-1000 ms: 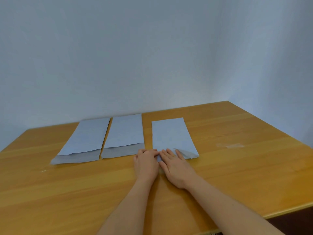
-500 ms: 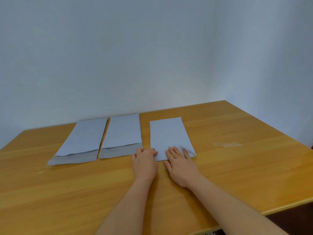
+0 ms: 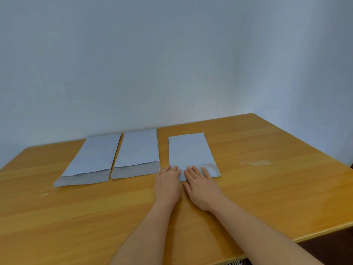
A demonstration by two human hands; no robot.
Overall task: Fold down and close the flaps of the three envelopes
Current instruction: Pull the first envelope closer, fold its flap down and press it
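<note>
Left hand (image 3: 168, 183) and right hand (image 3: 201, 186), both spread flat, gripping nothing, pressing the right envelope (image 3: 190, 153) flap against the surface (image 3: 267, 188) to crease it. Middle envelope (image 3: 137, 152) and left envelope (image 3: 93, 159) flaps not yet folded.

I see two bare forearms, no sleeves in view | left hand (image 3: 167, 185): no ring, no watch, no glove | right hand (image 3: 202, 188): same, nails short and unpainted | wrists bare

A plain room corner, kind unclear: a wooden worktop (image 3: 267, 188) pushed against bare pale walls (image 3: 152, 64), nothing else around.
</note>
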